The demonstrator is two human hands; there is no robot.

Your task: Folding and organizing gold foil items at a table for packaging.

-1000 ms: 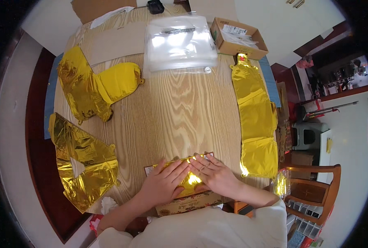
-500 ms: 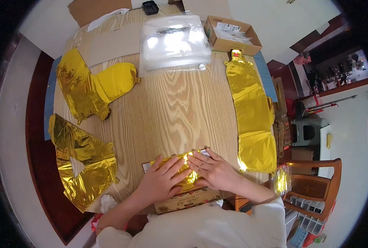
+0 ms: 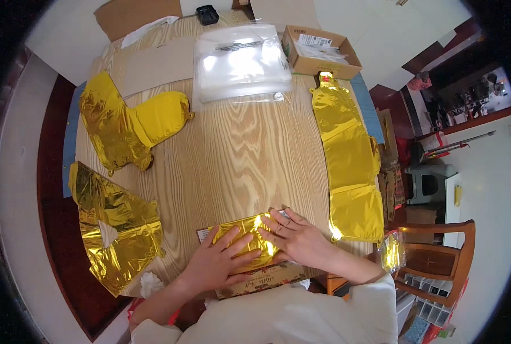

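Note:
At the near edge of the table a folded gold foil balloon (image 3: 239,225) lies flat, with a strip of white printed paper showing at its left end. My left hand (image 3: 220,258) rests on its left part, fingers stretched out and spread. On its right part lies my right hand (image 3: 301,239), palm down, fingers extended and a ring on one of them. Between the hands the foil shines brightly; much of it is hidden beneath them. A brown patterned cardboard box (image 3: 260,281) sits just below the foil, against my body.
More flat gold foil balloons lie around: an L-shaped one (image 3: 109,123) and a triangular one (image 3: 129,212) at left, a long one (image 3: 347,166) at right. Clear plastic bags (image 3: 241,63) and an open carton (image 3: 321,51) stand at the back. A wooden chair (image 3: 439,252) is at right.
My hands have moved slightly apart. The left hand has slid down and outward, its fingers wider spread, and more of the gold foil shows between them.

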